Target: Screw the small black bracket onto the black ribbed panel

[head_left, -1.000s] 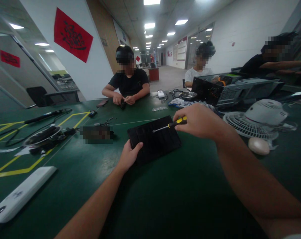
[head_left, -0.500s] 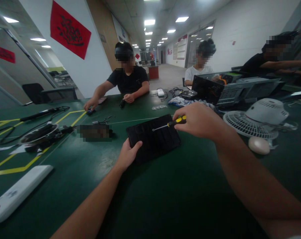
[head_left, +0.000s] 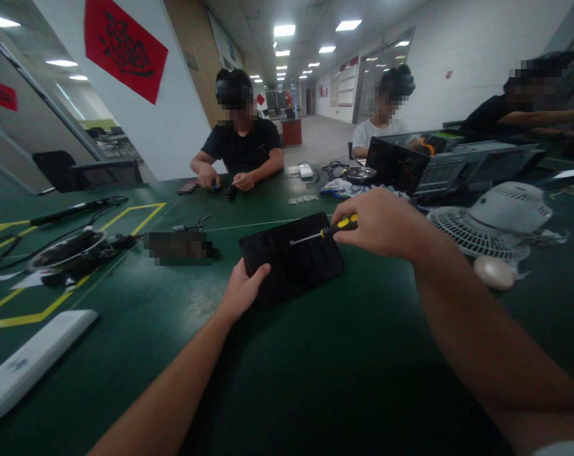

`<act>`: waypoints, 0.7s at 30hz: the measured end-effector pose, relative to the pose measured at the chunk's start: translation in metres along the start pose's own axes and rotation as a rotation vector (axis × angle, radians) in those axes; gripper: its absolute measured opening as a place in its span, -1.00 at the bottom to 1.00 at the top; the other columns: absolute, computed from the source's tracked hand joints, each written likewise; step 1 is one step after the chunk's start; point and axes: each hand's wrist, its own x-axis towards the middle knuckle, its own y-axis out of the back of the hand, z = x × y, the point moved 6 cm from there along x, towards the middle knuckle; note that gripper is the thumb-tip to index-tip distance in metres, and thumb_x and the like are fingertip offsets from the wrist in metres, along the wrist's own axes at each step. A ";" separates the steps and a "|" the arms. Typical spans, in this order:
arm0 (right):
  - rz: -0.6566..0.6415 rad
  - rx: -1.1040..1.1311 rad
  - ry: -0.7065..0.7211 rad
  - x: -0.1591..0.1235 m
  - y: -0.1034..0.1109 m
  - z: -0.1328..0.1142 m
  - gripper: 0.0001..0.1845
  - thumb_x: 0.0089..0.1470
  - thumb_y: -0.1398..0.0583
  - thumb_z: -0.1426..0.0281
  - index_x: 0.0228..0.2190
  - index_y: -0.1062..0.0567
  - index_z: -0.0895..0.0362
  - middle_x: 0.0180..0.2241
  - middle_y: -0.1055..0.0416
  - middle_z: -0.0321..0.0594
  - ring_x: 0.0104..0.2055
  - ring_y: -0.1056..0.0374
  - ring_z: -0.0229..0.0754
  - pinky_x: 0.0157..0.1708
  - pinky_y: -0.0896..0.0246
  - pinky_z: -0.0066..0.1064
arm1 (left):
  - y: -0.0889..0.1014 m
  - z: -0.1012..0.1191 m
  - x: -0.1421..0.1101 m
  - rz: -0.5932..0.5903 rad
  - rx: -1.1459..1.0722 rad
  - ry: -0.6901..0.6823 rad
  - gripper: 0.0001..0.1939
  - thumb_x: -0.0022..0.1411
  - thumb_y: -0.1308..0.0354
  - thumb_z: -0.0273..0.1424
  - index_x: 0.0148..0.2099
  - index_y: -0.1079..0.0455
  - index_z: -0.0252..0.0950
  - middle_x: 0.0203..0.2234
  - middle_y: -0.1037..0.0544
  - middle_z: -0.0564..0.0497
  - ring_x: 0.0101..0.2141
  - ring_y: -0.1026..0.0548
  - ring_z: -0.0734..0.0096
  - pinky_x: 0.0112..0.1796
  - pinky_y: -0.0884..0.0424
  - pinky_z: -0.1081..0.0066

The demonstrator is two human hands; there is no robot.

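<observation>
A flat black rectangular panel (head_left: 299,266), too dark to make out its kind, lies tilted in front of me on the green table. My left hand (head_left: 244,288) grips its left edge, thumb on top and fingers hidden beneath. In my right hand (head_left: 377,221) is a screwdriver (head_left: 345,223) with a yellow and black handle. Its metal shaft points left across the panel, and at the tip sits a small round bit that I cannot identify. Whether the tip touches the panel cannot be made out.
A white fan (head_left: 477,221) and a pale rounded object (head_left: 493,272) stand on the right, before an open computer case (head_left: 439,174). Leftward lie a long white object (head_left: 37,361) and a coil of cables (head_left: 71,250). One person (head_left: 242,136) sits opposite; two others sit rightward.
The person opposite has drawn one hand in along the table toward the other. My hands, the panel and the screwdriver keep almost the same pose; the view has shifted slightly.
</observation>
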 end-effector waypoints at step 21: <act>0.054 0.009 -0.003 -0.004 0.010 0.003 -0.70 0.09 -0.32 0.25 -0.18 -0.77 0.05 -0.22 -0.69 -0.10 -0.15 -0.55 0.09 -0.12 -0.36 -0.14 | 0.000 0.003 0.001 0.015 0.020 -0.026 -0.43 0.08 -0.42 -0.12 0.08 -0.51 -0.31 -0.04 -0.69 -0.17 0.03 -0.63 -0.09 0.11 -0.53 -0.05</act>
